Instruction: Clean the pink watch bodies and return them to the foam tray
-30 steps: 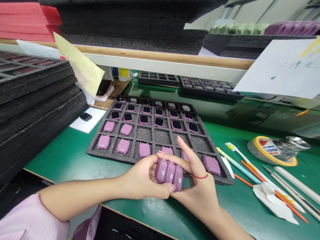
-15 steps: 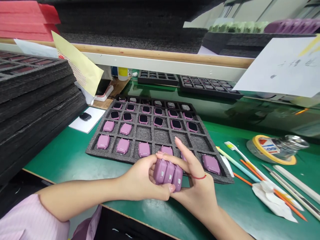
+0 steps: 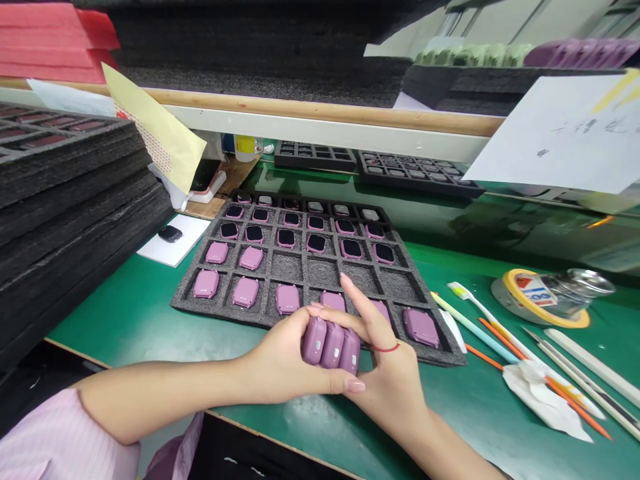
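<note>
Three purple smartwatch cases (image 3: 331, 347) stand side by side between my two hands, their side buttons facing me. My left hand (image 3: 290, 363) closes round them from the left, its thumb stretched along beneath their near side. From the right, my right hand (image 3: 387, 363) grips the same stack, with its index finger raised and pointing up. Just beyond my hands lies a black foam tray (image 3: 323, 272) of square pockets. Its front row bears purple cases (image 3: 246, 291) lying back side up, some partly hidden by my fingers; farther rows hold cases with dark screens (image 3: 287, 238).
Stacked black foam trays (image 3: 75, 200) rise on the left, by a white pad (image 3: 173, 240) with a dark watch piece. A glass bottle in a tape roll (image 3: 543, 297), a toothbrush (image 3: 480, 303), sticks and crumpled tissue (image 3: 545, 397) lie right. A shelf rail (image 3: 320, 113) crosses above.
My hands and the watch cases have shifted slightly left and up. The left thumb has slid from the cases' front to below them. The raised right index finger has moved left.
</note>
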A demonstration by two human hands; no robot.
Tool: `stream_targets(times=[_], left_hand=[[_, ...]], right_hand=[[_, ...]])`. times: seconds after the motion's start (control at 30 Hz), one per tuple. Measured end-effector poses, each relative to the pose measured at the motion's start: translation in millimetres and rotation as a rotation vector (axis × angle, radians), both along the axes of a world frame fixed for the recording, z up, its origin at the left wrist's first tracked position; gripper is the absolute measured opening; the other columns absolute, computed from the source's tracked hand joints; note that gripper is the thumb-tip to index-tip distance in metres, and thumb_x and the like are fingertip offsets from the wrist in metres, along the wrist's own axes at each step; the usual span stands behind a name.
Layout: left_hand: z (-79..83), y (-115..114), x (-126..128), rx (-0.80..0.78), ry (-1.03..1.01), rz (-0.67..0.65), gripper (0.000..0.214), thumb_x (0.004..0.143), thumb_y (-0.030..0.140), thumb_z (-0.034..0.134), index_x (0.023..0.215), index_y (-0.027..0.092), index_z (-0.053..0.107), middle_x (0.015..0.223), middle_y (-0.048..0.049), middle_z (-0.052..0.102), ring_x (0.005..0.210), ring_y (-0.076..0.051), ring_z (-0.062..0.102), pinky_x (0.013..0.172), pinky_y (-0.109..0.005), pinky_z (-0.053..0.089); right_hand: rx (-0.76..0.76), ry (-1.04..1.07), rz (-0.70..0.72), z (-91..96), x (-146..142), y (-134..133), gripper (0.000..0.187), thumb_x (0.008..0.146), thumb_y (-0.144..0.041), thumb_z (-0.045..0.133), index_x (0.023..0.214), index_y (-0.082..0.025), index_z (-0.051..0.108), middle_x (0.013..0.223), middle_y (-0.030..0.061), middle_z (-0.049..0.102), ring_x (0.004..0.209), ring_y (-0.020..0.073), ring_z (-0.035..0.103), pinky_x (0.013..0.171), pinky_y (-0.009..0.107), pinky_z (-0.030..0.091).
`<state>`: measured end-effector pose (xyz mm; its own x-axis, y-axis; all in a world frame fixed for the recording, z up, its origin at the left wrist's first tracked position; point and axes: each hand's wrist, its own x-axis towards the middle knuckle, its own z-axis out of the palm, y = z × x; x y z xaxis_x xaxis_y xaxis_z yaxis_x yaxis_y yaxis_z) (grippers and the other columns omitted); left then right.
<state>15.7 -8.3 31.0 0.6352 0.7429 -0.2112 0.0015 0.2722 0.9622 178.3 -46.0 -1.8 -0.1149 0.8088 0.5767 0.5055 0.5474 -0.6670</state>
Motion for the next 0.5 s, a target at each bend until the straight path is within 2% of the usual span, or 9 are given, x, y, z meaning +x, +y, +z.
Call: stream_targets(times=[0.1, 0.2, 0.3, 0.4, 0.5], left_hand=[[-0.8, -2.5, 1.2, -0.036, -0.043, 0.002, 0.066, 0.052, 0.024, 0.093, 0.102, 0.019, 0.050, 0.084, 0.0022, 0.057, 0.082, -0.018, 0.058, 0.080, -0.038, 0.052], [0.1, -3.8, -1.1, -0.002, -0.045, -0.016, 0.072, 0.051, 0.019, 0.093, 0.108, 0.019, 0.051, 0.102, -0.0034, 0.062, 0.099, -0.023, 0.062, 0.089, -0.041, 0.052], [0.2, -3.9, -4.0, 0.019, -0.009, -0.034, 0.056, 0.062, 0.023, 0.085, 0.108, 0.019, 0.053, 0.104, -0.0058, 0.063, 0.099, -0.025, 0.065, 0.088, -0.043, 0.053], [-2.3, -3.6, -4.5, 0.025, 0.005, -0.021, 0.042, 0.068, 0.022, 0.078, 0.102, 0.019, 0.054, 0.101, -0.0064, 0.066, 0.094, -0.025, 0.068, 0.083, -0.043, 0.056], [-5.2, -3.4, -3.7, 0.032, 0.009, -0.010, 0.040, 0.066, 0.020, 0.076, 0.100, 0.019, 0.055, 0.100, -0.0066, 0.067, 0.095, -0.027, 0.069, 0.083, -0.042, 0.057]], right_hand=[[-0.048, 0.022, -0.029, -0.7, -2.1, 0.2, 0.070, 0.082, -0.029, 0.079, 0.147, -0.032, 0.052, 0.156, 0.0055, 0.049, 0.114, 0.0265, 0.072, 0.097, 0.036, 0.063], [-0.070, 0.043, -0.068, 2.9, -3.0, -0.3, 0.084, 0.077, -0.034, 0.084, 0.151, -0.032, 0.046, 0.155, 0.0082, 0.050, 0.109, 0.0281, 0.074, 0.095, 0.038, 0.064], [-0.071, 0.029, -0.025, 6.5, -2.2, -0.6, 0.082, 0.078, -0.027, 0.082, 0.151, -0.033, 0.045, 0.156, 0.0086, 0.048, 0.113, 0.0275, 0.073, 0.094, 0.035, 0.064], [-0.070, 0.043, 0.008, 6.2, -1.2, -0.9, 0.082, 0.078, -0.021, 0.080, 0.151, -0.033, 0.044, 0.158, 0.0080, 0.047, 0.115, 0.0262, 0.072, 0.077, 0.027, 0.067], [-0.054, 0.033, -0.010, 3.8, -0.9, -1.6, 0.076, 0.078, -0.019, 0.078, 0.147, -0.032, 0.050, 0.158, 0.0063, 0.047, 0.116, 0.0261, 0.071, 0.061, 0.022, 0.065]])
